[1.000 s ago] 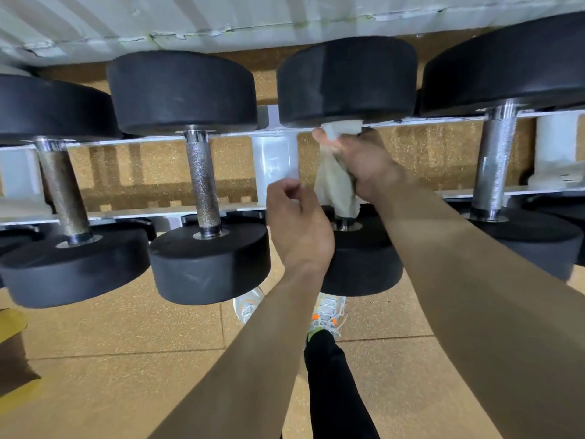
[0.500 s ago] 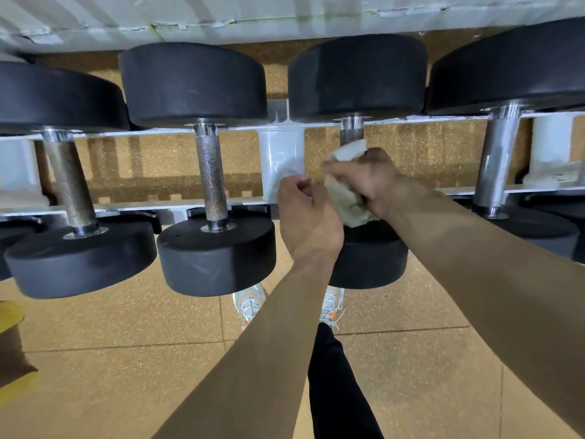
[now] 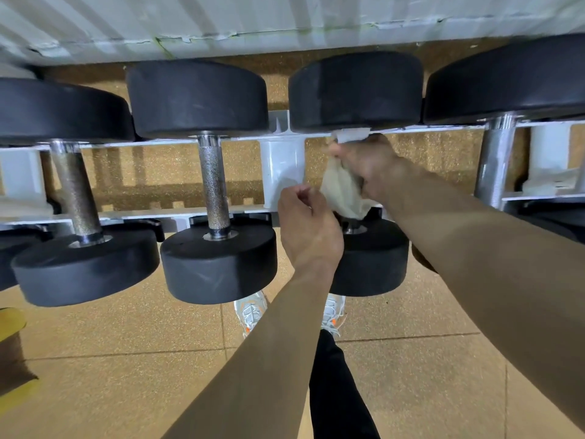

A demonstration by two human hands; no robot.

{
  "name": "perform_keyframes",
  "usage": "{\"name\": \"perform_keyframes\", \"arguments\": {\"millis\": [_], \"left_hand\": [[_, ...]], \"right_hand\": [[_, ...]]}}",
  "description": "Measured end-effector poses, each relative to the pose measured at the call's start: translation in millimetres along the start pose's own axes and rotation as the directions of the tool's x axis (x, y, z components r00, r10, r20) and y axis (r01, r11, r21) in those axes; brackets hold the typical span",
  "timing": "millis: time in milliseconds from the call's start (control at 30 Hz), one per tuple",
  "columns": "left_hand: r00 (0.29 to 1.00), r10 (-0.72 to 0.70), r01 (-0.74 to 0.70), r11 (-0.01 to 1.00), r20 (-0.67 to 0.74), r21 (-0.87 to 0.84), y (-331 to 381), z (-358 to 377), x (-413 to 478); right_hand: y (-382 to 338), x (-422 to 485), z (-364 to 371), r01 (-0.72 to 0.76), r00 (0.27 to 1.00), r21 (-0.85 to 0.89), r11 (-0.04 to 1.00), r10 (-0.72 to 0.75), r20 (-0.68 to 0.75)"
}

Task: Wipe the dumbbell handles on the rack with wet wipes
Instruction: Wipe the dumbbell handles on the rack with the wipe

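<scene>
Several black dumbbells lie across a white rack (image 3: 281, 166). My right hand (image 3: 370, 167) grips a pale wet wipe (image 3: 343, 193) wrapped round the handle of the third dumbbell (image 3: 354, 90), high up near its far head; the wipe and hand hide the handle. My left hand (image 3: 307, 229) hovers just left of it with fingers curled, holding nothing I can see. To the left, the second dumbbell's knurled handle (image 3: 215, 185) and the first dumbbell's rusty handle (image 3: 76, 194) are bare. A chrome handle (image 3: 493, 166) shows on the right.
A white corrugated wall (image 3: 221, 17) runs behind the rack. Tan rubber floor tiles (image 3: 110, 343) lie below, with my grey shoes (image 3: 251, 312) and a black trouser leg under the dumbbells. A yellow-and-brown object (image 3: 11, 343) sits at the left edge.
My right hand has slid the wipe back up the handle, from mid-handle to the far head. The left hand stays beside it. The view shifted slightly.
</scene>
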State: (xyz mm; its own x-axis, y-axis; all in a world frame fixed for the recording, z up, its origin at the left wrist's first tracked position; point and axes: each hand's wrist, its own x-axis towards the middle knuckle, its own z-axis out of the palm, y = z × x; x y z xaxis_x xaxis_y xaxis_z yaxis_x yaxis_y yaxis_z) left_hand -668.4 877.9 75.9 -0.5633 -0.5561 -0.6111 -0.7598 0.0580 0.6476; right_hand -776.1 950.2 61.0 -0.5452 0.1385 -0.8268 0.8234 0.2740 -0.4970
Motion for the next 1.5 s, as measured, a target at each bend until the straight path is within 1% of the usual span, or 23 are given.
{"name": "perform_keyframes", "arguments": {"millis": [67, 133, 200, 233, 333, 400, 467, 567, 600, 667, 700, 767, 800, 867, 933, 1000, 1100, 1200, 1233, 1300, 1367, 1433, 1500], "left_hand": [[1.000, 0.008, -0.008, 1.000, 0.000, -0.001, -0.8, 0.8, -0.2], [1.000, -0.002, 0.002, 1.000, 0.002, -0.001, -0.6, 0.7, 0.0], [1.000, 0.010, -0.010, 1.000, 0.005, 0.000, 0.4, 0.0, 0.5], [0.999, 0.032, -0.032, 0.999, 0.005, 0.007, 1.0, -0.6, -0.2], [0.984, 0.179, -0.179, 0.983, 0.001, 0.045, 6.2, -5.5, -7.1], [0.966, 0.252, -0.255, 0.965, 0.056, 0.065, 10.4, -7.4, -12.1], [0.951, 0.286, -0.298, 0.949, 0.115, 0.100, 12.6, -9.0, -17.1], [0.963, 0.176, -0.215, 0.958, 0.203, 0.189, 13.3, -8.7, -14.7], [0.961, 0.109, -0.174, 0.952, 0.255, 0.250, 14.1, -7.5, -11.3], [0.937, -0.018, -0.102, 0.941, 0.350, 0.322, 17.3, -4.0, -3.2], [0.929, -0.067, -0.046, 0.955, 0.364, 0.293, 19.8, -1.3, 2.3], [0.926, -0.139, 0.078, 0.980, 0.350, 0.184, 26.9, 2.9, 11.3], [0.935, -0.130, 0.082, 0.984, 0.331, 0.155, 28.4, 4.3, 15.7], [0.965, -0.039, 0.012, 0.994, 0.258, 0.105, 26.8, 4.9, 24.3], [0.981, 0.034, -0.034, 0.999, 0.189, -0.002, 27.8, 0.9, 31.2], [0.989, 0.052, -0.048, 0.998, 0.140, -0.027, 31.9, -2.7, 40.8], [0.998, 0.044, -0.048, 0.992, 0.038, 0.114, 35.5, -5.6, 52.7], [0.981, 0.179, -0.156, 0.958, -0.079, 0.242, 34.8, -6.0, 42.6], [0.979, 0.195, -0.178, 0.958, -0.053, 0.226, 33.3, -3.5, 35.1], [0.986, 0.060, -0.089, 0.978, 0.154, 0.186, 32.6, 4.4, 18.3], [0.917, -0.087, 0.017, 0.984, 0.390, 0.180, 29.6, 16.8, 10.3], [0.886, -0.123, 0.037, 0.980, 0.447, 0.195, 30.6, 30.3, 14.6], [0.896, -0.159, 0.083, 0.977, 0.414, 0.196, 36.8, 41.3, 23.5]], "right_hand": [[-2.1, 3.6, 3.5, 0.048, 0.998, 0.060, 0.997, -0.046, -0.037], [16.2, -1.8, -2.6, 0.066, 0.997, -0.139, 0.988, -0.060, 0.051], [39.3, -15.5, -10.7, 0.072, 0.987, -0.374, 0.925, -0.013, 0.158], [46.6, -20.5, -14.6, 0.075, 0.982, -0.416, 0.906, 0.006, 0.190], [43.7, -25.5, -18.4, 0.042, 0.981, -0.385, 0.922, 0.035, 0.191], [37.5, -28.7, -19.7, 0.032, 0.990, -0.299, 0.954, 0.011, 0.142], [38.2, -31.3, -20.7, 0.064, 0.995, -0.150, 0.987, -0.052, 0.084], [36.4, -36.0, -24.4, 0.160, 0.987, 0.119, 0.980, -0.159, -0.021], [36.6, -34.9, -26.4, 0.171, 0.984, 0.217, 0.961, -0.177, 0.011], [37.5, -37.2, -29.6, 0.104, 0.966, 0.429, 0.897, -0.193, 0.170], [39.1, -39.7, -30.6, 0.036, 0.954, 0.500, 0.865, -0.178, 0.240], [43.9, -44.2, -32.6, -0.028, 0.948, 0.536, 0.844, -0.147, 0.281], [45.7, -47.2, -33.9, -0.028, 0.953, 0.535, 0.844, -0.139, 0.268], [47.1, -52.4, -37.1, -0.012, 0.964, 0.528, 0.849, -0.131, 0.232], [45.5, -55.9, -39.7, 0.028, 0.973, 0.489, 0.872, -0.135, 0.185], [42.2, -58.6, -40.1, 0.053, 0.984, 0.437, 0.898, -0.120, 0.128], [39.3, -61.6, -35.0, 0.104, 0.991, 0.328, 0.939, -0.126, 0.047], [45.9, -67.3, -30.6, 0.177, 0.984, 0.175, 0.968, -0.169, -0.060], [49.7, -69.0, -31.4, 0.185, 0.978, 0.143, 0.972, -0.169, -0.120], [57.4, -71.7, -35.0, 0.197, 0.956, 0.116, 0.974, -0.164, -0.244], [64.9, -73.1, -35.7, 0.186, 0.937, 0.126, 0.974, -0.138, -0.321], [72.1, -71.9, -31.3, 0.153, 0.920, 0.138, 0.979, -0.090, -0.382], [77.9, -69.6, -26.0, 0.153, 0.885, 0.103, 0.983, -0.090, -0.457]]}}
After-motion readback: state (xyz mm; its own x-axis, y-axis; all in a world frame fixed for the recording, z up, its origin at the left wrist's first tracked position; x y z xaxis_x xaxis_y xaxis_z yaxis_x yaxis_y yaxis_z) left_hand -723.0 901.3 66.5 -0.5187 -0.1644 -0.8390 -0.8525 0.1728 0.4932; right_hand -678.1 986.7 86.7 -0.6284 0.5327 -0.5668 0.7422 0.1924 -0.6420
